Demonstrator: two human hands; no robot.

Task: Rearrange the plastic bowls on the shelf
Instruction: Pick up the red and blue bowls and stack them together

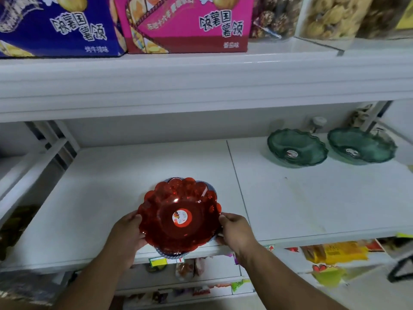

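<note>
Basically: red bowl [180, 217] sat at the shelf's [111, 175] front edge, 6 o'clock, both hands clamped on its rim.
Left hand [129, 233] gripped at 9, right hand [235, 231] at 3; a bluish bowl [211, 186] nested underneath. Best moved level, as one stack, toward the two green bowls [297, 147] at 2 o'clock.

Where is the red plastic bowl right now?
The red bowl sits at the front edge of the white shelf, bottom centre of the head view, held between the left hand and right hand.
</note>
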